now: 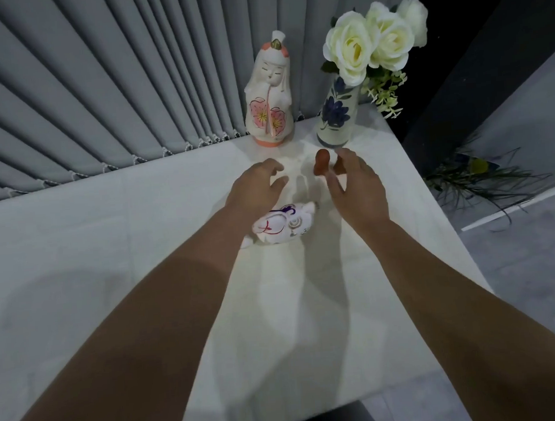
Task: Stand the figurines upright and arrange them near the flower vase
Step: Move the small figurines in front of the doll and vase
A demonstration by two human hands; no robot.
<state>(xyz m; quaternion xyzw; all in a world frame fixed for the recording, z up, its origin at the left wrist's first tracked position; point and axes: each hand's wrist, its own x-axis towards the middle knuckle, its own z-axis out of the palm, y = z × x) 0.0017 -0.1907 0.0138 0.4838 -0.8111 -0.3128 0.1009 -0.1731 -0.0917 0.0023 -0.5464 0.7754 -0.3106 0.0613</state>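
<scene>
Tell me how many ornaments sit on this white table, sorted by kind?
Figurines: 3, namely the tall white ceramic doll with pink flowers, the small brown figurine, and the white painted figurine lying down.
Vases: 1, the blue-flowered vase of white roses.
Total: 4

Tall white doll figurine (268, 92) with pink flowers: upright, beyond the left hand (255, 189). Flower vase (336, 114), blue-patterned, white roses: upright, beyond the right hand (356, 185). Small brown figurine (321, 162): upright by the right fingertips. White painted figurine (280, 225): on its side, beneath the left wrist.
</scene>
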